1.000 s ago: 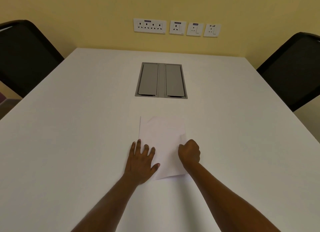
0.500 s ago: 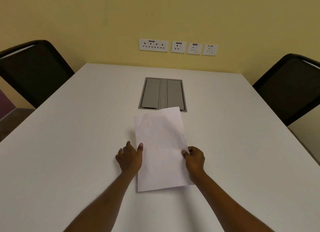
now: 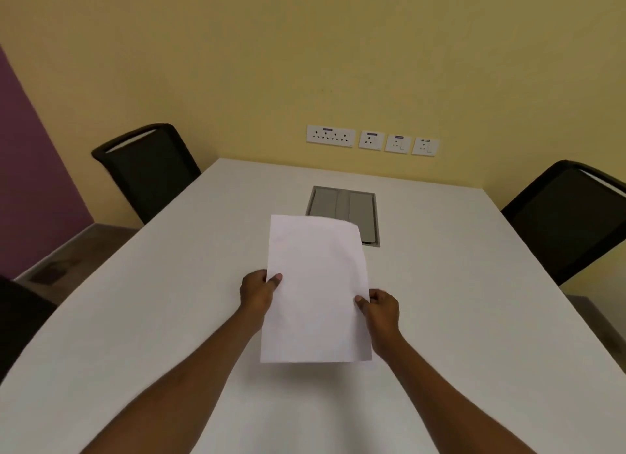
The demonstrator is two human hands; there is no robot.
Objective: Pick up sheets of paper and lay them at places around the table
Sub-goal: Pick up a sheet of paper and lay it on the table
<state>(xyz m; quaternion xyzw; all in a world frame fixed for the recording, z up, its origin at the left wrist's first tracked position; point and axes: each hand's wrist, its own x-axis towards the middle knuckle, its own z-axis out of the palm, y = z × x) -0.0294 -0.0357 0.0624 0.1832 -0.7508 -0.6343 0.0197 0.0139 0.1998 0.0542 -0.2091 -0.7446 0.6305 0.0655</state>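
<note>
Above table (image 3: 135,318), one sheet (image 3: 316,291), two hands' grip

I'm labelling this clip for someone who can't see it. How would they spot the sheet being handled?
Find the white table with the grey hatch. Just before that hatch, the sheet of paper is held by the left hand and right hand. It's the only sheet visible.

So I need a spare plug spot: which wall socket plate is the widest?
The leftmost plate: it is the wide one with a row of several outlets, while the three plates to its right are small, single-width ones.
</note>
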